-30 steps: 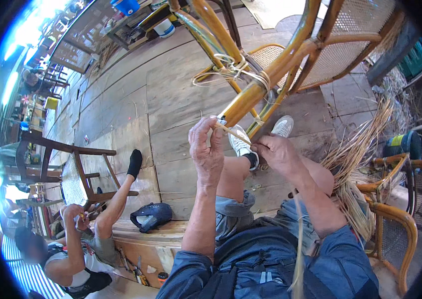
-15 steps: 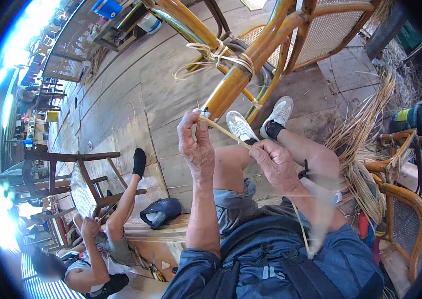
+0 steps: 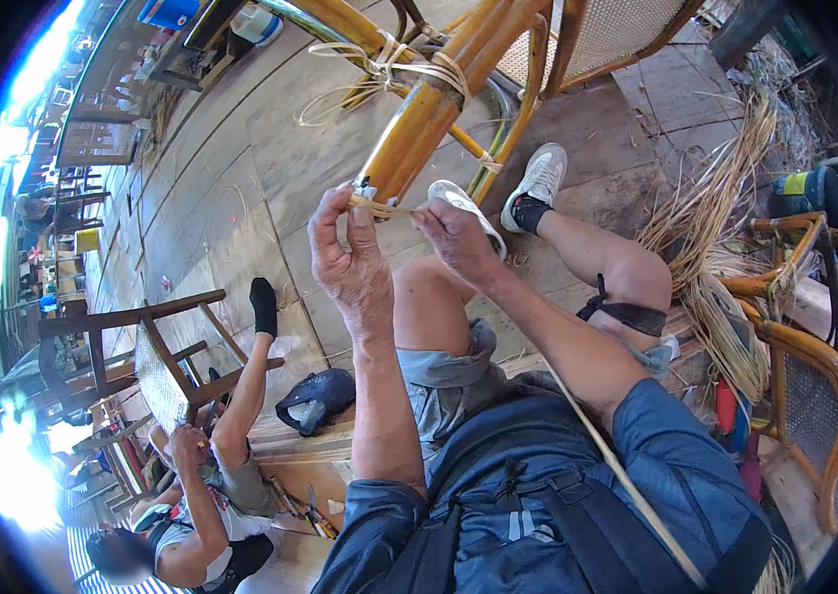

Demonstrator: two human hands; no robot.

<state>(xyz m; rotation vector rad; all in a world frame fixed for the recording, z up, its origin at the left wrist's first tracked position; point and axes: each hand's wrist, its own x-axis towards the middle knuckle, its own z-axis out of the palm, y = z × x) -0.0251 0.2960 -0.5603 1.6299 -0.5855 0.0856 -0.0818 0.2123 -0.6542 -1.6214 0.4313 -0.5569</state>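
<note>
My left hand (image 3: 352, 259) is closed in a pinch at the end of a glossy rattan chair frame (image 3: 417, 134), thumb and fingers on a pale cane strip (image 3: 384, 208). Close by on its right, my right hand (image 3: 461, 238) pinches the same strip and stretches a short length between the two hands. The strip's long tail passes under my right forearm and slants across my blue shirt. Higher on the frame, loose loops of pale cane (image 3: 409, 67) are tied around the poles.
A heap of loose cane strips (image 3: 701, 257) lies right of my legs, beside a rattan chair (image 3: 815, 366). At lower left a co-worker (image 3: 191, 515) sits by a dark wooden chair (image 3: 166, 371). A dark cap (image 3: 315, 401) and hand tools (image 3: 305, 510) lie between us.
My right hand has moved in close to my left hand, so the strip between them is shorter. The tail now stretches long across my shirt. The view has shifted slightly.
</note>
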